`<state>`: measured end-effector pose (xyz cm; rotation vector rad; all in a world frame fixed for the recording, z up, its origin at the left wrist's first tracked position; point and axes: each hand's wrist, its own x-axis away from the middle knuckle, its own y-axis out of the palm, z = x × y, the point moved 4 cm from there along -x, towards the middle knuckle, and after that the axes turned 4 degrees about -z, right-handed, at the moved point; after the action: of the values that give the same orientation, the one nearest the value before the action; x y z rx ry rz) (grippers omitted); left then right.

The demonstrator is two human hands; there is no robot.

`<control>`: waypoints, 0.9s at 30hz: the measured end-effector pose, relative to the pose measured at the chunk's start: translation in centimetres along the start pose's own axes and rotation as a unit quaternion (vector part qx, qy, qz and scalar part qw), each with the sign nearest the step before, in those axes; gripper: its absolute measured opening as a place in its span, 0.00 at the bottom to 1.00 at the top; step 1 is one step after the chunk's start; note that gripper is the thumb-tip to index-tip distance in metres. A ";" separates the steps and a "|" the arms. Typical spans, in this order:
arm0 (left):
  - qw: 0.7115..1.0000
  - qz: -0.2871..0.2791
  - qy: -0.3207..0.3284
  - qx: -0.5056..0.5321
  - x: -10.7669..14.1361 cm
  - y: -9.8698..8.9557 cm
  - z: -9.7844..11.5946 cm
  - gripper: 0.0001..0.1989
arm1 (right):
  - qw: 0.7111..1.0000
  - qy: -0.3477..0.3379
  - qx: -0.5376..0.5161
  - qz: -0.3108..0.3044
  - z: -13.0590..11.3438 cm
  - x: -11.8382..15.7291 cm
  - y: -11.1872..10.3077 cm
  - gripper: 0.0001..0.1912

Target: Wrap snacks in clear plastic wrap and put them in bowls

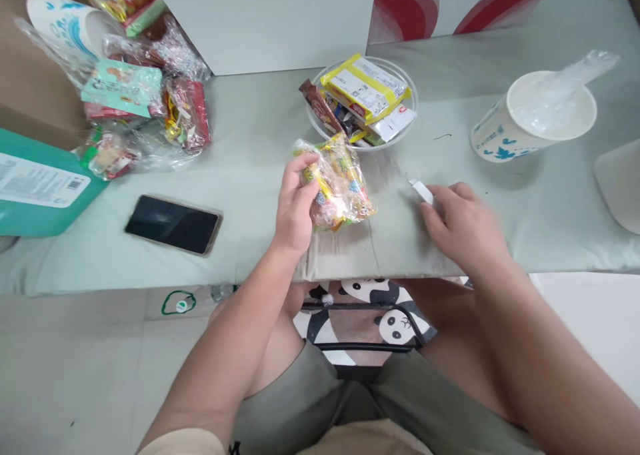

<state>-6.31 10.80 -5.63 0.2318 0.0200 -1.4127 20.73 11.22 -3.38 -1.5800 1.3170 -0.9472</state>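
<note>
My left hand (296,205) is closed on a pair of snack packets (345,185) in clear, shiny wrap with yellow and coloured print. They are held just over the table, in front of the bowl. Off to the right, my right hand (463,225) pinches what looks like a small white utility knife (423,191), its thin tip toward the packets but apart from them. Most of its handle is hidden by my fingers. Behind the packets, a clear round bowl (411,118) holds several wrapped snacks, with a yellow and white packet (367,87) on top.
A phone (173,223) lies left of my left hand. Several wrapped snacks (187,115) and a tipped paper cup (63,25) are heaped farther left, near a teal container (45,208). At right stands a paper cup (495,131) with clear plastic inside. White boxes (280,21) line the back.
</note>
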 end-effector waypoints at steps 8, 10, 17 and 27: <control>0.989 -0.131 -0.033 -0.055 1.5 2.4 -0.3 0.21 | 0.982 -0.092 -0.070 0.146 -1.7 0.8 -1.7 0.13; 0.985 -0.150 -0.005 -0.089 1.6 2.9 0.0 0.20 | 0.965 -0.190 -0.120 0.132 -4.2 1.7 -1.6 0.10; 0.957 -0.236 0.085 -0.147 1.8 3.8 -0.2 0.18 | 0.953 -0.247 -0.141 0.108 -6.8 2.6 0.9 0.10; 0.973 -0.198 0.038 -0.109 1.5 3.4 -0.7 0.19 | 0.939 -0.269 -0.176 0.119 -6.7 2.9 0.0 0.04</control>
<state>-2.61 9.90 -6.02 0.1003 0.2973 -1.7840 14.94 7.39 -0.95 -1.7291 1.2778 -0.1041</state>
